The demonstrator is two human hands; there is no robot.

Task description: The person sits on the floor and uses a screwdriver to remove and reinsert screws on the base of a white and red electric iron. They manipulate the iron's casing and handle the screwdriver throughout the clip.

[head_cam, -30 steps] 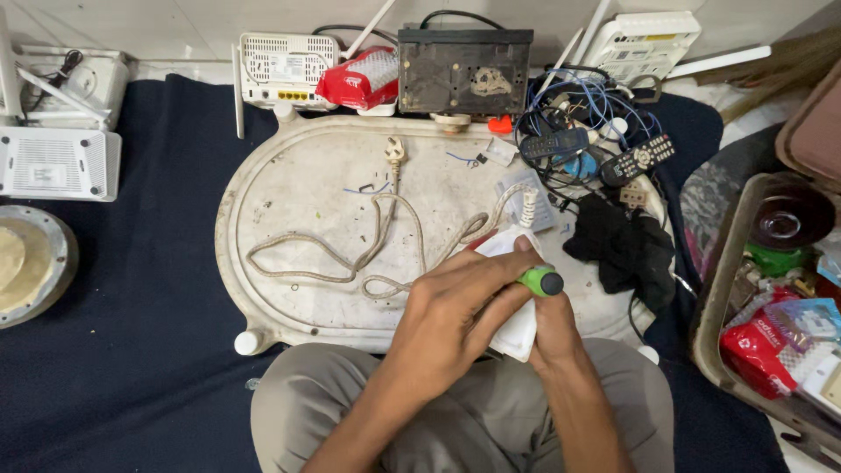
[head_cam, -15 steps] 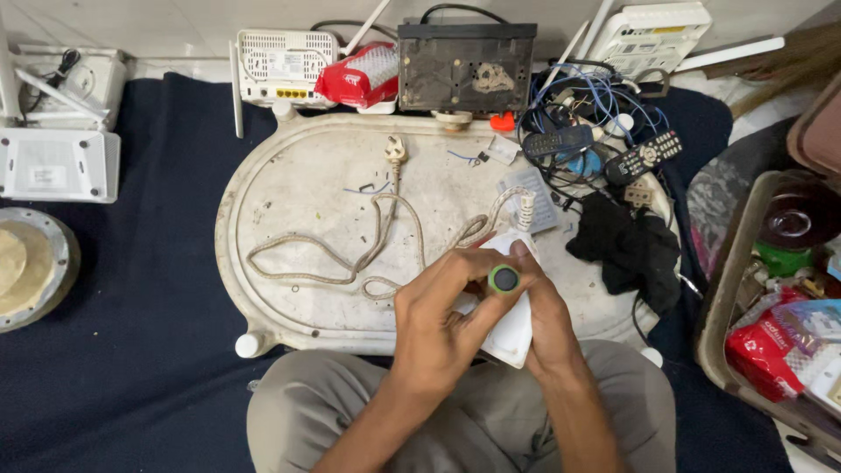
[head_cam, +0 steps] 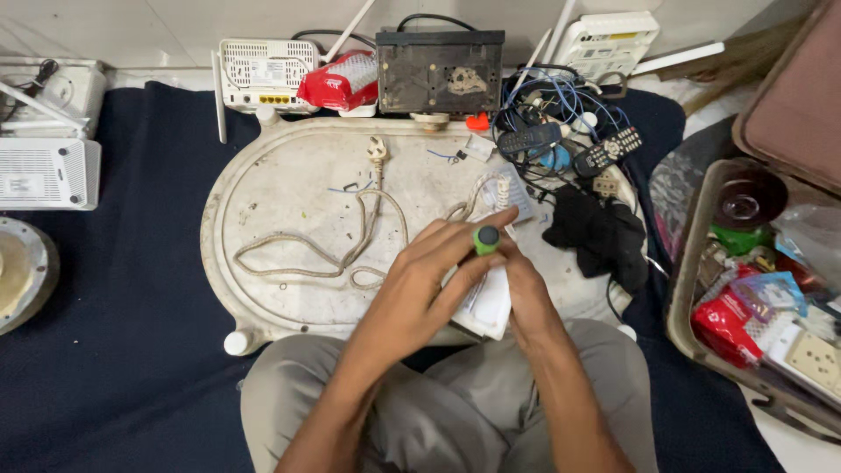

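Gripping tool: both hands meet over the near right part of the oval tray [head_cam: 263,166], around a screwdriver [head_cam: 486,238] seen end-on, its round green handle cap ringed in black.
Left hand: the left hand [head_cam: 429,280] has its fingers closed about the screwdriver handle, forefinger stretched along the top.
Right hand: the right hand [head_cam: 526,293] has its fingers curled, pressing down a flat white plastic piece [head_cam: 488,302]; whether they also touch the handle cannot be told.
White piece: smooth, squarish, lying at the tray's near edge, partly over the person's lap.
Tray surface: pale, scuffed and stained, oval with a raised rim, resting on a dark blue cloth [head_cam: 131,289].
Cord: a beige cable [head_cam: 350,254], dull and limp, loops across the tray's middle and ends in a plug [head_cam: 378,149] near the far edge.
Far edge: a white ribbed router [head_cam: 263,83], a red crinkled packet [head_cam: 343,81] and a black metal box [head_cam: 440,70] stand just beyond the rim.
Right edge: two black remote controls [head_cam: 569,147], tangled blue wires [head_cam: 561,96] and a soft black cloth [head_cam: 596,236].
Open case: a brown case [head_cam: 692,289] at the right holds a red pouch [head_cam: 723,326], a glossy dark round lid [head_cam: 745,203], packets and a cream socket plate [head_cam: 816,357].
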